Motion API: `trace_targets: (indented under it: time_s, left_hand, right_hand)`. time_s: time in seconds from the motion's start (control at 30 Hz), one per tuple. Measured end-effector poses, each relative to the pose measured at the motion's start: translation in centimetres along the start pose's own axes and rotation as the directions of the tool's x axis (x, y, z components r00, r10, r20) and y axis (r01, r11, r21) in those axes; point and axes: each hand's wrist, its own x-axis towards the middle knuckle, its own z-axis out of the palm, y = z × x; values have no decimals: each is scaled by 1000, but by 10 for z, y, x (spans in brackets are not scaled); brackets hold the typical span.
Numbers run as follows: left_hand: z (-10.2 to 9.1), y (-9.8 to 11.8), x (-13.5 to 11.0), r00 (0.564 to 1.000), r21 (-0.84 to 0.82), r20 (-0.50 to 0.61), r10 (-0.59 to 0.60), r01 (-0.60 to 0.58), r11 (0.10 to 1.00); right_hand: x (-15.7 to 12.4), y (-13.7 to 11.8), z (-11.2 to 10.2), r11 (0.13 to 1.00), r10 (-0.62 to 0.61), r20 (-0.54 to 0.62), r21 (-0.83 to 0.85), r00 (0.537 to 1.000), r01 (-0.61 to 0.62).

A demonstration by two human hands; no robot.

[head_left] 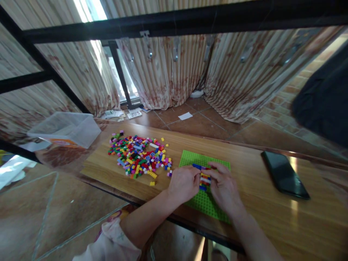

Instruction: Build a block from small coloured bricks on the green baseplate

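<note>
A green studded baseplate (209, 204) lies on the wooden table, with a small row of coloured toy bricks (205, 180) built up near its middle. My left hand (185, 183) is closed at the left side of these bricks, its fingertips pressed against them beside a blue brick (197, 166). From the right, my right hand (224, 185) curls its thumb and fingers onto the same bricks. Blue, red, yellow, white and green pieces show between the hands. The fingertips partly hide the upper bricks, so which single piece each hand grips is hard to make out.
Many loose bricks (141, 154) are spread left of the baseplate. A clear plastic bin (94, 132) stands at the table's far left end. To the right lies a dark phone (284, 174) on the wooden table (252, 188). A black metal rail (174, 24) crosses beyond the table.
</note>
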Motion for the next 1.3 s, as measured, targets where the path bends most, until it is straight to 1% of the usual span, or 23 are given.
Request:
trace_targets:
  time_s: [0.13, 0.2, 0.27, 0.37, 0.4, 0.43, 0.5, 0.57, 0.67, 0.8, 0.9, 1.1, 1.3]
  left_hand:
    - [-2, -2, 0, 1000, -9, 3, 8, -8, 1000]
    - [-11, -10, 3, 1000, -40, -2, 7, -7, 999]
    - [-26, -25, 7, 1000, -91, 19, -4, 5, 996]
    - [-55, -56, 10, 989, -152, 147, -20, 43, 987]
    - [-64, -66, 10, 982, -167, 191, -9, 42, 985]
    - [-71, -74, 9, 974, -166, 225, -5, 43, 985]
    - [-79, -83, 6, 956, -109, 292, 3, 30, 994]
    - [-81, -85, 2, 945, -20, 327, 8, -1, 1000]
    - [-76, -78, -2, 938, 112, 345, -3, -38, 993]
    - [-73, -69, -1, 933, 217, 357, -32, -50, 975]
    - [-74, -67, 0, 936, 240, 348, -52, -35, 970]
    - [-73, -67, 2, 943, 236, 311, -118, 44, 971]
    - [-72, -70, 4, 943, 205, 306, -134, 72, 976]
  right_hand:
    - [-3, 4, 2, 999, 15, -30, 32, 999, -14]
    - [-5, 5, 2, 998, 32, -38, 55, 999, -30]
    - [-5, 4, -1, 996, 52, -37, 71, 998, -50]
    - [-3, 2, -5, 993, 92, -37, 72, 995, -89]
    - [-2, 2, -6, 993, 104, -37, 67, 994, -101]
    - [-1, 1, -7, 992, 113, -37, 62, 993, -111]
    - [0, 2, -7, 990, 128, -36, 55, 991, -126]
    - [1, 2, -6, 990, 135, -37, 50, 990, -133]
    - [2, 2, -4, 991, 129, -38, 43, 991, -128]
    - [3, 0, -4, 992, 122, -29, 36, 992, -121]
    - [3, -1, -4, 991, 131, -18, 40, 991, -131]
    - [4, -3, -4, 987, 153, -15, 46, 988, -153]
    - [4, -2, -4, 986, 161, -10, 44, 987, -160]
